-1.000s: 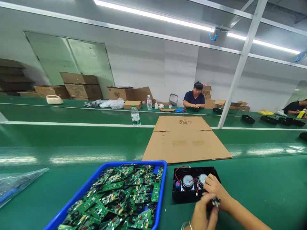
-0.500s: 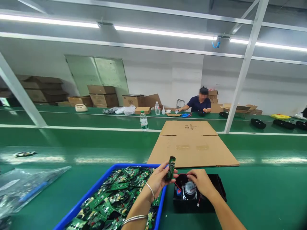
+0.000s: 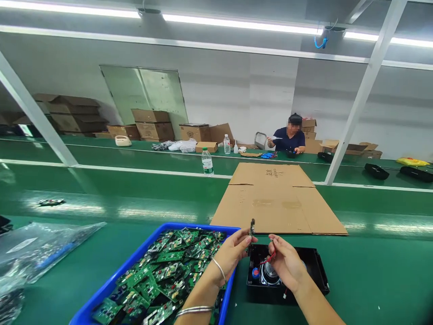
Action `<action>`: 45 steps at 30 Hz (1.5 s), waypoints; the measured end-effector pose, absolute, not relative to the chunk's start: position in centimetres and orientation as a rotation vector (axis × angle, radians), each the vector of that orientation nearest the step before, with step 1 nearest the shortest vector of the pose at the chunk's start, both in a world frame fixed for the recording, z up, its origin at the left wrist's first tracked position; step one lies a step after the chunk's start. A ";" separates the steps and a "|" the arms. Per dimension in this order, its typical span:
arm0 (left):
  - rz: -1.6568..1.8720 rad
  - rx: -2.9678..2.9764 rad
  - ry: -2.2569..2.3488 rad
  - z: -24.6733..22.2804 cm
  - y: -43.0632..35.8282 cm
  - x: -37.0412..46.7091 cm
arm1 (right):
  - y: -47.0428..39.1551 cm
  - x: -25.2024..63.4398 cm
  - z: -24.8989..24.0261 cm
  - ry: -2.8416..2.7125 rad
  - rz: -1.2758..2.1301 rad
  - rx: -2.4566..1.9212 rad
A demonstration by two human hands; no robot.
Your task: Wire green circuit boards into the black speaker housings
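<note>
1. Electronics assembly workshop, factory-floor type.
2. Long green-topped bench (image 3: pixel 372 271); blue tray (image 3: pixel 199 225) on it, heaped with loose circuit boards (image 3: pixel 170 257).
3. Next to tray: open black housing (image 3: pixel 320 266), round speaker (image 3: pixel 270 270) and wiring inside. So, audio-type hardware.
4. Second green worktop (image 3: pixel 152 159) across the way, person (image 3: pixel 288 141) seated there, hands busy. More black casings (image 3: pixel 376 171) on that side.
5. Brown cartons (image 3: pixel 154 131) stacked along plain wall (image 3: pixel 219 85).
6. Strip lights (image 3: pixel 243 25) overhead, pale posts and rails (image 3: pixel 367 97) over the benches. Bare industrial fit-out.
</note>
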State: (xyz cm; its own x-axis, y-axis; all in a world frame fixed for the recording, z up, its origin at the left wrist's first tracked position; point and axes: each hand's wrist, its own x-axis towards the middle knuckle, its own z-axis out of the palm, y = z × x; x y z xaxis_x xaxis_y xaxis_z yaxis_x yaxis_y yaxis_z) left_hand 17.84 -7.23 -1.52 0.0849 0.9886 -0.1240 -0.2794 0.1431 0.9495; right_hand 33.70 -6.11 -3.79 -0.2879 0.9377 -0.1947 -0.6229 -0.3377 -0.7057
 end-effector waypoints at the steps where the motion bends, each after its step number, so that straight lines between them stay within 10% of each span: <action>1: 1.197 0.892 0.989 -1.4 -7.3 18.0 | -6.3 33.7 -3.6 -0.625 1.834 -0.745; 32: 1.303 1.065 1.053 -2.9 -8.1 22.8 | -7.2 34.0 -4.8 -1.859 -0.087 -1.213; 45: 1.305 0.908 0.915 -2.7 -8.2 22.5 | -7.1 34.4 -4.7 -1.887 0.257 -1.107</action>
State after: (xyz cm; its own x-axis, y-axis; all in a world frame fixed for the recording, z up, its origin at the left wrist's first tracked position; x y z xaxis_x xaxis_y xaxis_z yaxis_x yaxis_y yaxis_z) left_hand 22.47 -8.21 -2.73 0.0487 0.9981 -0.0378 -0.3757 0.0533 0.9252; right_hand 34.39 -7.08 -4.65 -0.1893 0.7788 0.5981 0.5907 0.5769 -0.5642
